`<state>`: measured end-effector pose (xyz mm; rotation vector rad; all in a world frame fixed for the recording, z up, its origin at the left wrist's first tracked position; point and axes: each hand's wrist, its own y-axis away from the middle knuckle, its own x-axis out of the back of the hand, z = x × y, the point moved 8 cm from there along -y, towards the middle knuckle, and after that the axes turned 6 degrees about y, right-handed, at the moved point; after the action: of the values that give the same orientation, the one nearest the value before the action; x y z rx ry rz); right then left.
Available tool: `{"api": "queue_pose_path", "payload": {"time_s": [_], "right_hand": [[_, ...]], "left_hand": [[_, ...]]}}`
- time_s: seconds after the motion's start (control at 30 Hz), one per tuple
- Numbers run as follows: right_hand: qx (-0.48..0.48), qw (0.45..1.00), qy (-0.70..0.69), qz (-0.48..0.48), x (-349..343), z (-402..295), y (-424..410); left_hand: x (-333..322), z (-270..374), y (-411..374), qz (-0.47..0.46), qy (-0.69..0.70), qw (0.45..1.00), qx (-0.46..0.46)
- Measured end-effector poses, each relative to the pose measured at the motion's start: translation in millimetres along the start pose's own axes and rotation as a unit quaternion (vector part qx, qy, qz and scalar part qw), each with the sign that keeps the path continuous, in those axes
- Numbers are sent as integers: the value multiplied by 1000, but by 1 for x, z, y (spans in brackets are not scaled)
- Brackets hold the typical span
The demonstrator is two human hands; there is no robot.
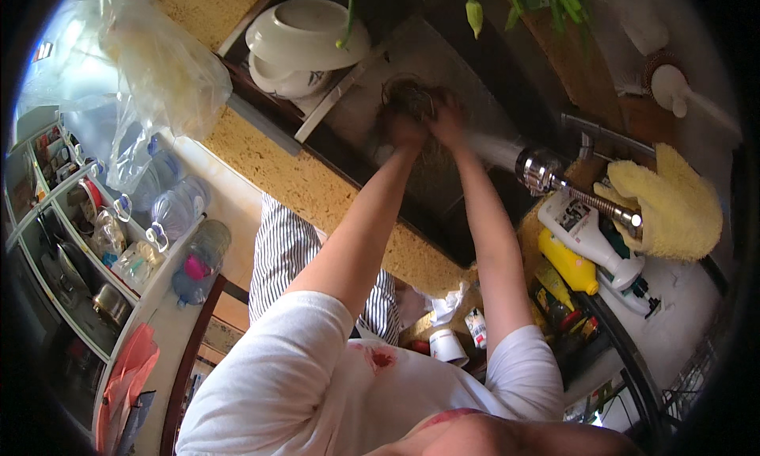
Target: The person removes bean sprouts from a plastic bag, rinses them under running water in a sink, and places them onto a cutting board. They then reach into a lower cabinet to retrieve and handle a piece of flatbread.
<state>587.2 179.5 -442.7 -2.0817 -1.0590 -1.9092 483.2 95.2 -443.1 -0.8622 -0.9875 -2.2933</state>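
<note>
Both hands are low in a dark sink (pixel 350 114), blurred and in shadow. My left hand (pixel 407 128) lies against a dark, rounded, stringy thing (pixel 409 94) that I cannot identify. Close beside it, my right hand (pixel 446 120) touches or nearly touches the same thing from the right. The fingers are too blurred to show a grip. Water sprays from a chrome faucet head (pixel 537 170) on a flexible neck towards my right hand and wrist. White bowls (pixel 309 33) are stacked on the sink's upper left side.
A speckled yellow counter edge (pixel 297 192) runs between me and the sink. Green stems (pixel 561 2) overhang the far side. Right of the faucet are a yellow cloth glove (pixel 677 203), a white spray bottle (pixel 585 236) and a yellow bottle (pixel 567 260). A plastic bag (pixel 160 70) hangs at left.
</note>
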Motion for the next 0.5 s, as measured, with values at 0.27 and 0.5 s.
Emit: {"api": "queue_pose_path", "payload": {"time_s": [0.27,0.5], "right_hand": [[-91,971,-203,-90,-51,74,96],[-340,890,-274,136,-23,126,130]], "left_hand": [[-19,-3,37,-262,7,960,101],[29,-30,45,-7,43,961,272]]}}
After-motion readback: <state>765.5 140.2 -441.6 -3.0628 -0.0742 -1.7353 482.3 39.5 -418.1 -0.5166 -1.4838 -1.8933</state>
